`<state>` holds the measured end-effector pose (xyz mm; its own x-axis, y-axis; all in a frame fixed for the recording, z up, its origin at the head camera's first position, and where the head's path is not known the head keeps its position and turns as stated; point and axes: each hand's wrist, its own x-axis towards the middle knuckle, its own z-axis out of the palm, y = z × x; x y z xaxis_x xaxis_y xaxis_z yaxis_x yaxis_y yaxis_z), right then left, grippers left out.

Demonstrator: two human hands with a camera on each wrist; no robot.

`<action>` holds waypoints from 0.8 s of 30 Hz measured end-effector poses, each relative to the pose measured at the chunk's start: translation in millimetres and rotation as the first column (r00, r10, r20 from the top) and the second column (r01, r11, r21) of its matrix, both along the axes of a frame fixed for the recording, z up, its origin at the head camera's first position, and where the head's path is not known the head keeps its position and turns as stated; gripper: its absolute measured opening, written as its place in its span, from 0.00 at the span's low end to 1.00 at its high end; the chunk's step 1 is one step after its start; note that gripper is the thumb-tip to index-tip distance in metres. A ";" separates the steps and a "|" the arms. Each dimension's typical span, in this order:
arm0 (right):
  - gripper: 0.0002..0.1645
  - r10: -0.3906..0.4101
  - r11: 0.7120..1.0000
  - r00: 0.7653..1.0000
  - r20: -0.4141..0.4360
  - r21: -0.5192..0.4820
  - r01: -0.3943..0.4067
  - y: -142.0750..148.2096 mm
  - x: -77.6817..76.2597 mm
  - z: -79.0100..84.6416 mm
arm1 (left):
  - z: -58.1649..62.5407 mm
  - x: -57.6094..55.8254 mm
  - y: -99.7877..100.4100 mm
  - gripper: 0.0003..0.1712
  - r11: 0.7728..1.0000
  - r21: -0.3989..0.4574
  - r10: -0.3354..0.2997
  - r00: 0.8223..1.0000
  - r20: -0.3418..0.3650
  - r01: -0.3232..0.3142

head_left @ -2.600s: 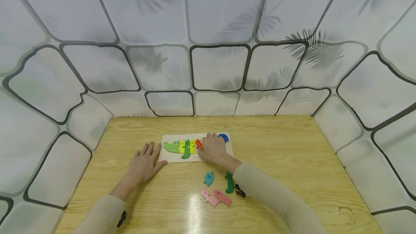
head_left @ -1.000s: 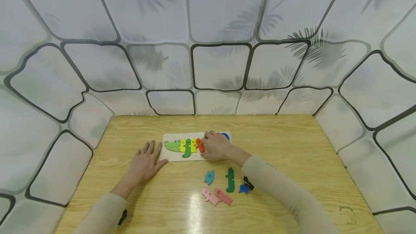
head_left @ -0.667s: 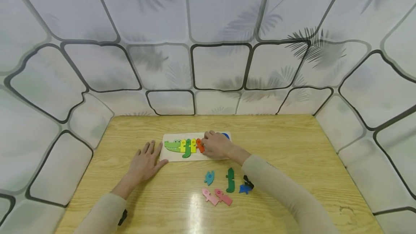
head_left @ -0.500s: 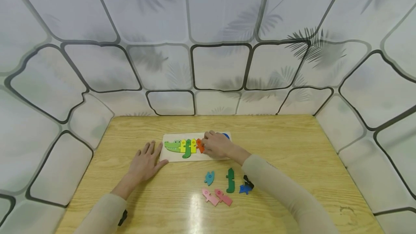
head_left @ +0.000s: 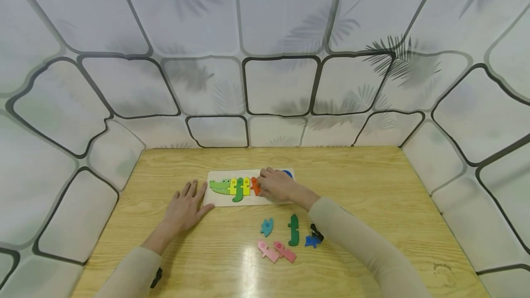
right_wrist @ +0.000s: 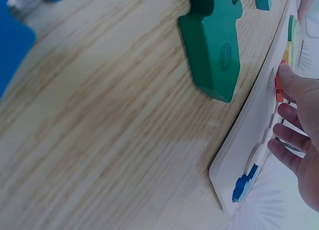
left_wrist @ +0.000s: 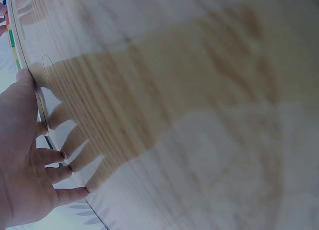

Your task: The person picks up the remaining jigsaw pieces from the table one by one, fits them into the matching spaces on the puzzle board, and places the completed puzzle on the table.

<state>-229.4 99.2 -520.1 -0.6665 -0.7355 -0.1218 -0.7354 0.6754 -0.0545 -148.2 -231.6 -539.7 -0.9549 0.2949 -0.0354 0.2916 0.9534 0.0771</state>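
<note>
A wooden crocodile puzzle board (head_left: 223, 201) lies on the table. On its left side sit the green crocodile head (head_left: 219, 186), yellow pieces (head_left: 246, 186) and a green leg piece (head_left: 238, 192). My right hand (head_left: 276, 184) is over the board's right half, and its thumb and fingers pinch an orange-red puzzle piece (head_left: 255, 186) beside the yellow ones. In the right wrist view the thumb presses against that orange-red piece (right_wrist: 280, 88); the fingertips beyond are partly hidden. My left hand (head_left: 184, 206) rests with spread fingers, its thumb and fingertips at the board's left edge.
Loose pieces lie in front of the board: light blue (head_left: 267, 227), dark green (head_left: 293, 230), light pink (head_left: 267, 251), darker pink (head_left: 285, 251) and blue (head_left: 312, 241) beside the right sleeve. A blue piece (head_left: 288, 173) is at the board's upper right. A patterned wall (head_left: 275, 130) borders the table.
Since the earliest frame, my right hand has shifted slightly right and the orange-red piece has straightened from a tilt. The loose blue piece has come out from behind the sleeve. My left hand stays put.
</note>
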 end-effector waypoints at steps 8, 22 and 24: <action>0.21 0.008 1.000 1.000 -0.002 -0.008 -0.008 -0.1 -0.8 -2.1 | 1.0 0.0 0.7 0.47 1.000 0.002 0.000 1.000 0.012 0.000; 0.22 0.034 0.998 0.999 -0.005 -0.054 -0.035 -1.5 -1.4 -3.0 | 0.6 0.5 0.3 0.46 1.000 -0.002 0.001 1.000 -0.005 -0.001; 0.22 0.026 0.998 1.000 0.003 -0.060 -0.026 -1.4 -1.4 -3.3 | 1.2 0.5 0.5 0.47 1.000 -0.003 0.002 1.000 -0.003 -0.002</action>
<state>-230.9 97.8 -523.3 -0.6468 -0.7585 -0.0792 -0.7523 0.6517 -0.0970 -147.7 -231.1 -538.5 -0.9555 0.2930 -0.0336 0.2900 0.9542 0.0737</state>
